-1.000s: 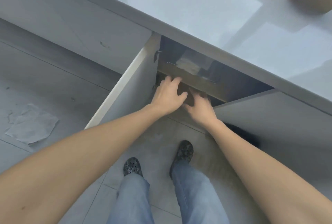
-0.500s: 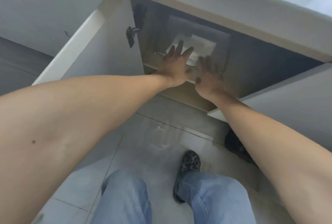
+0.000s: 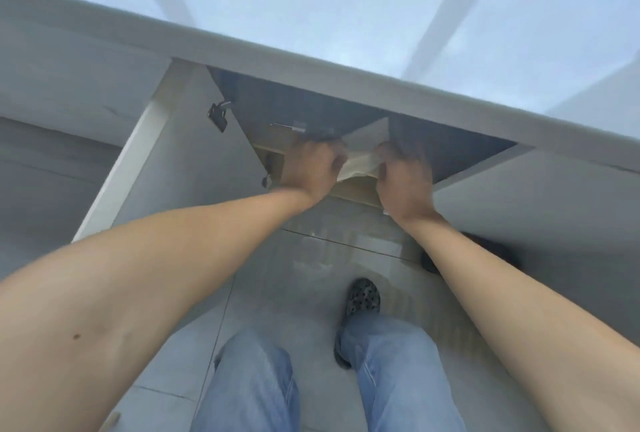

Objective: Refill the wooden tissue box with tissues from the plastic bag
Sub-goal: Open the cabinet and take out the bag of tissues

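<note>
Both my hands reach into an open cabinet under the grey countertop. My left hand and my right hand each grip one end of a pale plastic bag of tissues, which sits between them at the front edge of the wooden shelf. The bag's top rises behind the hands into the dark cabinet. The picture is blurred by motion. The wooden tissue box is not in view.
The left cabinet door stands open with its hinge showing. The right door is open too. My legs in jeans and a dark patterned shoe stand on the grey tiled floor. A dark object lies under the right door.
My hands were flat and spread on the bag deep in the cabinet; now they are closed on its ends and have drawn it toward the shelf's front edge. The view rose toward the countertop.
</note>
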